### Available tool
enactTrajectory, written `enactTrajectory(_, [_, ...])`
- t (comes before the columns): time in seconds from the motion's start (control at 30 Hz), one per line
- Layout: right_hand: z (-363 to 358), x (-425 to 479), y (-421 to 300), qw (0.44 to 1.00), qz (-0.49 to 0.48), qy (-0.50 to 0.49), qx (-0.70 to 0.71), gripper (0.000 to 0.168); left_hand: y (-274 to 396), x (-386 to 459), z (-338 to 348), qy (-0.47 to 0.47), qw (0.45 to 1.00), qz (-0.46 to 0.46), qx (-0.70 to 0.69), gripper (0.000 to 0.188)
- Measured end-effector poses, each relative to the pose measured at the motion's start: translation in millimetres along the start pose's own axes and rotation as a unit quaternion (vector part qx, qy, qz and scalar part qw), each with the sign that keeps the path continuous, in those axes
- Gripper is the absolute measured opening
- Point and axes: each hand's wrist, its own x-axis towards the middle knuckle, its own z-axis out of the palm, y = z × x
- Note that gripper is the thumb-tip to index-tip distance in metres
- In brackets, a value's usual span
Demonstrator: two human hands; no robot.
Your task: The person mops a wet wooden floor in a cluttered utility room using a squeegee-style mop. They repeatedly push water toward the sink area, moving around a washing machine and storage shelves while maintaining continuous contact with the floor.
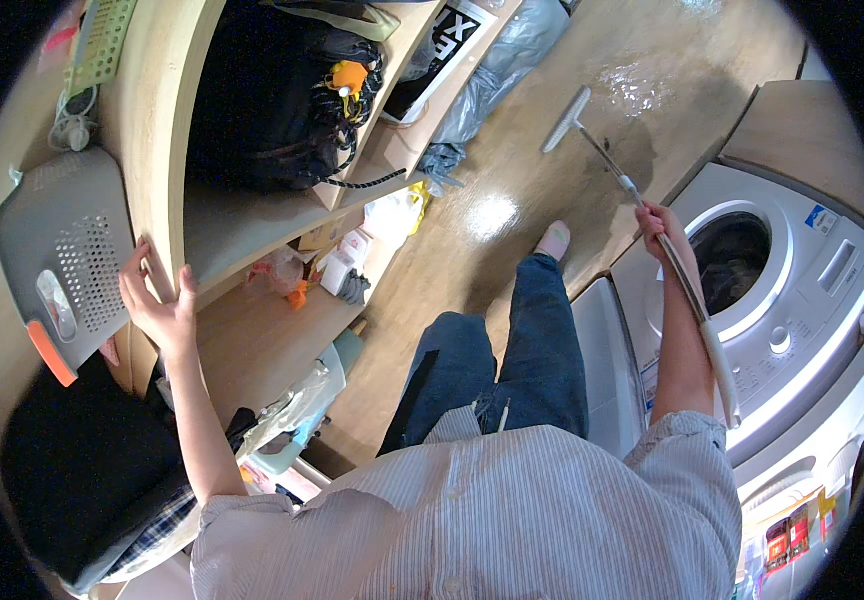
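My right hand [657, 229] is closed around the pole of a long-handled floor brush or squeegee [567, 120], whose pale head rests on the wet-looking wood-pattern floor [488, 217]. The pole's white grip end runs back along my right forearm. At the left, my left hand [158, 300] touches the edge of a wooden shelf unit [180, 150] with its fingers spread and holds nothing. Beside that hand is a grey perforated plastic basket [90, 247] with an orange edge.
A white front-loading washing machine [781, 300] stands at the right. Shelves at the left hold a black bag [267, 105] and small boxes [342, 266]. Grey plastic bags [477, 97] lie beside the shelf unit. A pale green bin [342, 360] stands lower down.
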Motion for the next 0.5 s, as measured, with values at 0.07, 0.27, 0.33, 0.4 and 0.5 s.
enactTrajectory(0.07, [6.0,-26.7,-5.5,0.996,-0.043,0.067,-0.041,0.031,0.4,-0.1,-2.3,-0.008,1.000,-0.009,0.002,0.057])
enactTrajectory(0.27, [33.9,-37.6,10.7,0.998,-0.012,0.059,-0.019,0.031,-3.1,-0.3,-2.7,-0.004,1.000,0.001,-0.008,0.057])
enactTrajectory(0.33, [44.2,-17.2,16.8,0.999,0.026,0.023,0.003,0.030,-1.0,-2.0,-2.4,-0.004,1.000,-0.003,-0.007,0.057])
enactTrajectory(0.4, [64.1,16.4,28.8,0.996,0.013,0.002,-0.087,0.030,0.0,-1.6,-2.4,-0.002,1.000,-0.005,-0.008,0.058])
enactTrajectory(0.5, [66.5,79.3,28.5,0.987,0.007,-0.039,-0.157,0.027,1.0,3.2,0.6,-0.006,1.000,0.006,-0.007,0.060])
